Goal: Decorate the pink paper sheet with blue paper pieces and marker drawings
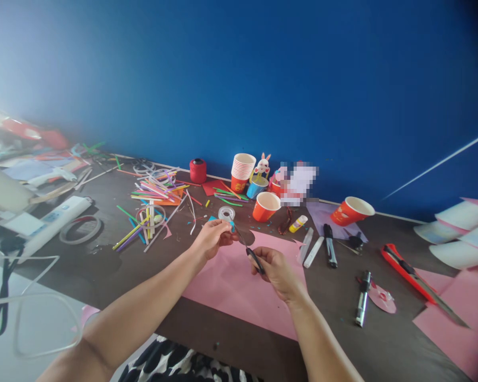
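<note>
My left hand pinches a small piece of blue paper between thumb and fingers. In my right hand is a pair of scissors with black handles. Their blades point up and left toward the blue piece; whether they touch it I cannot make out. Beneath both hands lies a large pink paper sheet. A roll of clear tape sits just beyond my left fingers, and an orange paper cup stands behind the scissors.
A pile of colourful sticks lies at left, near a white power strip. Stacked cups and a rabbit figure stand by the blue wall. On the right are a glue stick, a black marker and a red utility knife.
</note>
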Tool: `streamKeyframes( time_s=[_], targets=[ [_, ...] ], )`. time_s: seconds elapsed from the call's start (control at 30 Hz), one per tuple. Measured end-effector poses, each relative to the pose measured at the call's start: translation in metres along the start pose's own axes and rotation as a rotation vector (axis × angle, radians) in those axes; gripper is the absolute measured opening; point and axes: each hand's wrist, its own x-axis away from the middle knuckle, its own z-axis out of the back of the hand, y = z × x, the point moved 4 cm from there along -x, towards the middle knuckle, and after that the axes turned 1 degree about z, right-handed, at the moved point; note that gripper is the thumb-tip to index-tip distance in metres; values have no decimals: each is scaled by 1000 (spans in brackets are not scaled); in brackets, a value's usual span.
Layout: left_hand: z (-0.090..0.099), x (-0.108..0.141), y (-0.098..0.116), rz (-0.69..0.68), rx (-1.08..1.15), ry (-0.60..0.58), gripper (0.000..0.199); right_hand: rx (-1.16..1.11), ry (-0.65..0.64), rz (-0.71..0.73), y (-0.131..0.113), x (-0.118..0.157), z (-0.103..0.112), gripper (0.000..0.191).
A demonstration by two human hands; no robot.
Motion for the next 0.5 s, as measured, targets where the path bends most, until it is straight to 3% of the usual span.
streamKeyframes(
  time_s=[0.5],
  targets=[
    [-2,1,1,25,29,11,8,0,-1,13,3,-1,1,26]
  ],
)
